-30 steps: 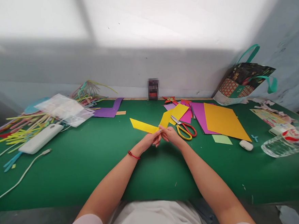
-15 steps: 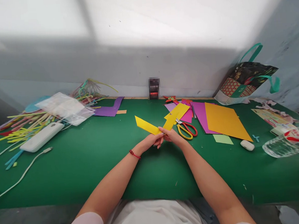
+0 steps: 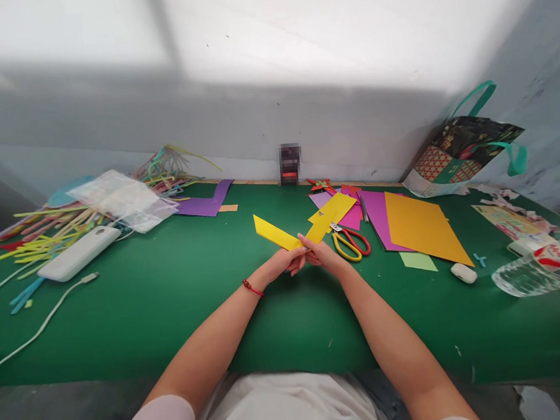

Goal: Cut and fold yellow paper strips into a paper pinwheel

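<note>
You are holding a yellow paper strip over the middle of the green desk, between its near and far edges, and the strip is forming a V whose bend is sitting at your fingertips. Your left hand and right hand are touching, both pinching narrowly on that bend, probably because pressure there is stopping the paper from springing open. One arm of the V is pointing toward the far left corner; the other is overlapping a loose yellow sheet, and exactly where it is ending, I cannot tell. Just beside your right hand, scissors are lying with their handles facing the near edge, presumably for easy grabbing. Farther toward the right edge, an orange sheet is partly covering a magenta sheet, perhaps to save room.
</note>
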Demonstrator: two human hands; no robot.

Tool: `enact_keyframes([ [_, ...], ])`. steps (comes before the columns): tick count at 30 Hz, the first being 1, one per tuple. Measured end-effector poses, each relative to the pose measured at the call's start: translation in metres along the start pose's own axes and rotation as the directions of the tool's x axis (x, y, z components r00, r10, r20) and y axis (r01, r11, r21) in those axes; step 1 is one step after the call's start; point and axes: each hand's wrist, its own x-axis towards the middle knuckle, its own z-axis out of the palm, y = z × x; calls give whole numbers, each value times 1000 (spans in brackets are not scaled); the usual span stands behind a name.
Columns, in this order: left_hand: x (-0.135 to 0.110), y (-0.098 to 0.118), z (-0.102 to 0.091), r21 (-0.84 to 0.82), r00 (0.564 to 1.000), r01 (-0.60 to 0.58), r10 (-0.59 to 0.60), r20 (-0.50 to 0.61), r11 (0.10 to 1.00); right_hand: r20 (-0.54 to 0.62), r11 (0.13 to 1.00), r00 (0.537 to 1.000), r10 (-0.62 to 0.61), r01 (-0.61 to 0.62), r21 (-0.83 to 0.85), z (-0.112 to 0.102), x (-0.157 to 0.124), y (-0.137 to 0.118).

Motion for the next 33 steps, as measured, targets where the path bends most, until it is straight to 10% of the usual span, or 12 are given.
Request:
enact_keyframes([
  [9,1,1,3,32,999,-43,44,-24,999,-150,1000,989,-12,12,3,1,4,5],
  [25,2,-4,7,-41,990,-24,29,139,999,120,993,992,39,-25,-116,-20,-6,-2],
  [33,-2,2,7,-65,992,-103,108,67,993,-3,997,998,-63,63,-40,-20,-7,-6],
])
